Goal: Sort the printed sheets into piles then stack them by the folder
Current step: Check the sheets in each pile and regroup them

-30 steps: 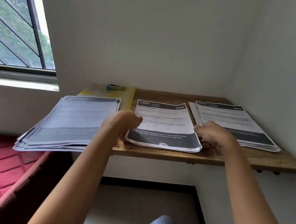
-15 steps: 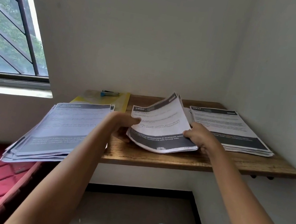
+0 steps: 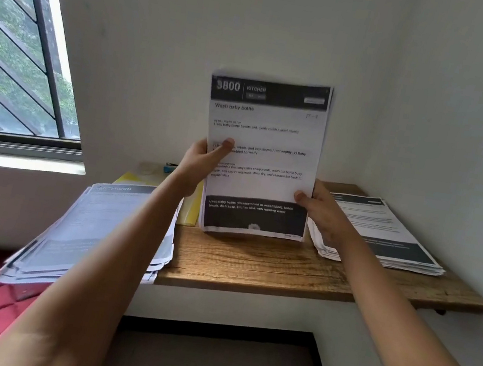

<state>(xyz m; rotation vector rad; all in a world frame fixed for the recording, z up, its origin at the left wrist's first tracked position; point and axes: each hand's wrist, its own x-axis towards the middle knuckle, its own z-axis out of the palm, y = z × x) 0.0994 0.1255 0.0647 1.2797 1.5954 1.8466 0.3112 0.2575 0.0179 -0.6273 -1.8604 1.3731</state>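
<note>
Raised upright: sheet stack (image 3: 268, 136) (dark-banded) | left grip (image 3: 202, 161), right grip (image 3: 322, 214) clasp its edges

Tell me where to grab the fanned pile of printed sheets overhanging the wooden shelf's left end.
Probably the near-left end of the fanned pile of printed sheets, from below: it juts past the wooden shelf, so fingers can slide under.

A wooden shelf (image 3: 252, 267) fills the room's corner. A pile of printed sheets (image 3: 94, 223) overhangs its left end, a yellow folder (image 3: 190, 211) lies just behind that, and a second pile (image 3: 384, 234) rests at the right end
</note>
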